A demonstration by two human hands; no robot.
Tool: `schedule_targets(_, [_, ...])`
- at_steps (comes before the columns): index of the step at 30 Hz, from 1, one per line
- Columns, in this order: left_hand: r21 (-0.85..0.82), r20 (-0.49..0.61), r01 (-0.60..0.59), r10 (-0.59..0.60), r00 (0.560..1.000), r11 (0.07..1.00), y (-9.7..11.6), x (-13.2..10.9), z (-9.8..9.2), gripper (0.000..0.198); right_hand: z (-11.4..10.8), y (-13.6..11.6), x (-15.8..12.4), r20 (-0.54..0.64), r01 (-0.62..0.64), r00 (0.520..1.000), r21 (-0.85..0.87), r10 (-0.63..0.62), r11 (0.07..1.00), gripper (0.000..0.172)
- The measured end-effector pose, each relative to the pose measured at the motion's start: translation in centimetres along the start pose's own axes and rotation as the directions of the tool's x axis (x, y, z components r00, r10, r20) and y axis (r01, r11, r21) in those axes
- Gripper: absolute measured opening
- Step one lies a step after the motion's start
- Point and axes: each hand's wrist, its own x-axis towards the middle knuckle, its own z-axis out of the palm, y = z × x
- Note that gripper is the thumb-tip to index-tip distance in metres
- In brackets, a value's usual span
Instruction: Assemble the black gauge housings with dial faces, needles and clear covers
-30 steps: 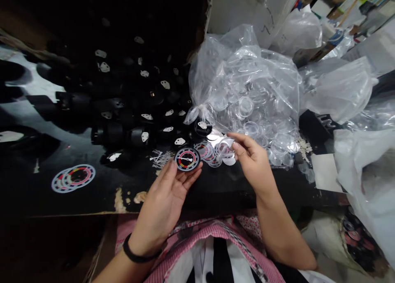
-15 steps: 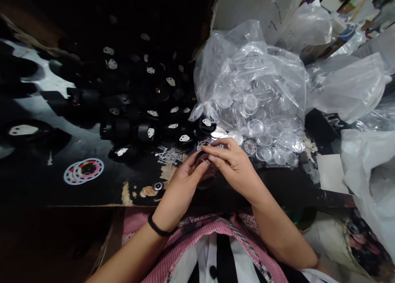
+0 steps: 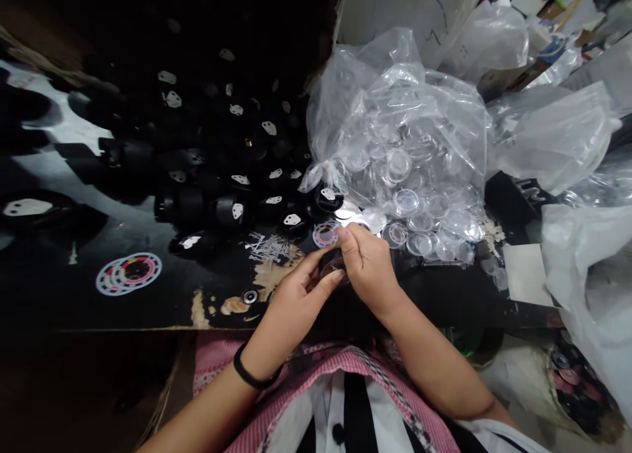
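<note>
A dark round part (image 3: 334, 263) is held near the table's front edge. My left hand (image 3: 301, 293) wraps round its left side, thumb across the front. My right hand (image 3: 368, 262) is closed at its upper right, thumb up; whether it pinches something small is hidden. Just beyond my fingers lies a printed ring disc (image 3: 324, 234). White slender pieces (image 3: 269, 247) are heaped to the left. Two overlapping printed rings (image 3: 129, 273) rest farther left. Clear round covers (image 3: 407, 203) spill out of a plastic bag (image 3: 395, 97) behind my right hand.
Many black housings with white plates (image 3: 230, 209) crowd the left and back of the black table (image 3: 168, 308). A small round part (image 3: 250, 297) sits near the front edge. White paper (image 3: 529, 275) and plastic bags (image 3: 587, 262) are at the right.
My right hand has gone from extended fingers over the part to a closed grip with the thumb raised. The printed disc beyond my hands now shows more fully. The view has shifted slightly.
</note>
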Motion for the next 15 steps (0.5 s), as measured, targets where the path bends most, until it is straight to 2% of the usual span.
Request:
schedule_targets(3, [-0.289,-0.004,0.103,-0.109,0.994,0.952,-0.1,-0.2,-0.7,0.028,-1.2,0.3,-1.0,0.134,-0.059,0.99,0.074,0.049,0.995,0.031])
schedule_targets(5, [-0.498,-0.039,0.135,-0.178,0.983,0.857,0.0,-0.4,-0.7,0.02,-1.5,0.4,-2.1,0.21,-0.082,0.974,0.009,0.079,0.997,0.041])
schedule_targets(7, [-0.615,-0.058,0.133,-0.213,0.975,0.777,0.3,-0.6,-0.3,0.013,-1.1,0.2,-3.2,0.283,-0.12,0.951,-0.039,0.126,0.992,0.048])
schedule_targets(9, [-0.638,-0.081,0.11,-0.209,0.975,0.762,1.0,-0.7,0.1,0.013,-0.6,-0.1,-3.8,0.334,-0.194,0.926,0.02,0.177,0.981,0.031])
schedule_targets(11, [-0.612,-0.155,0.052,-0.184,0.971,0.79,2.1,-0.9,-0.1,0.013,-0.4,-0.4,-3.8,0.352,-0.236,0.917,0.099,0.187,0.967,0.017])
schedule_targets(13, [-0.535,-0.293,-0.042,-0.138,0.946,0.844,2.6,-1.7,-1.7,0.012,-1.0,-0.3,-3.4,0.343,-0.226,0.924,0.128,0.171,0.966,0.019])
schedule_targets(15, [-0.347,-0.447,-0.119,-0.053,0.893,0.93,1.8,-3.5,-5.0,0.012,-2.4,0.5,-2.5,0.232,-0.208,0.956,0.1,0.181,0.973,0.02])
